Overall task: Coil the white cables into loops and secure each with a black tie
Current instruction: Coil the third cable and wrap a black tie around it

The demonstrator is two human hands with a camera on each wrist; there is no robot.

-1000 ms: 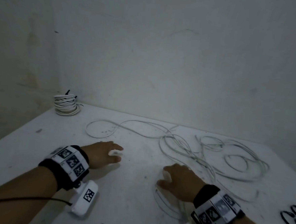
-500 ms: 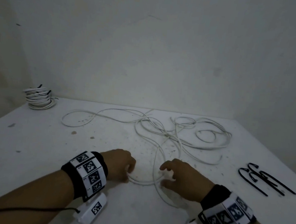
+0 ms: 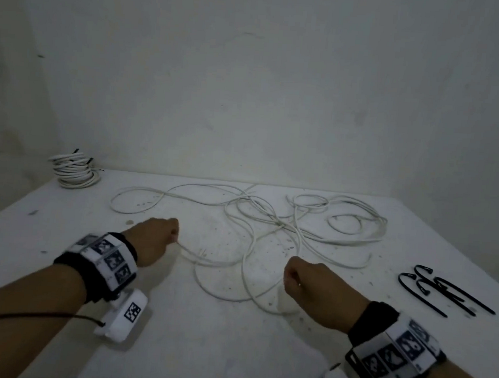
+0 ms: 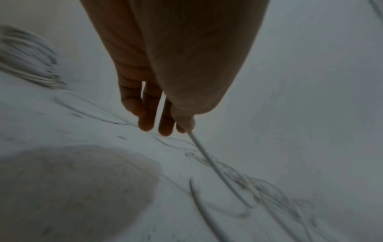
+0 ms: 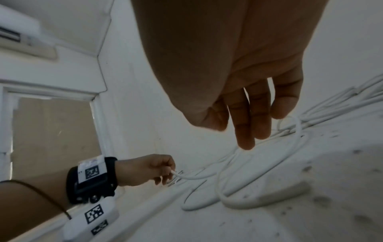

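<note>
Since a second ago we are drawing our hands apart, and the left one is now lifting a cable end off the white, speckled worktop (image 3: 62, 234). Our left hand (image 3: 153, 239) is pinching the thin white loose cable (image 3: 246, 265) at its end; our right hand (image 3: 315, 285) is hovering over the near loop, fingers hanging half-curled, its grip holding nothing. We are judging the task partly done: one stack of coiled white cable with black ties (image 3: 74, 170) is sitting at the far left corner, while the loose cable is sprawling uncoiled mid-worktop. Spare black hooked ties (image 3: 439, 290) are waiting at right. We are reading no writing, only square black-and-white markers on the wristbands (image 3: 110, 257).
</note>
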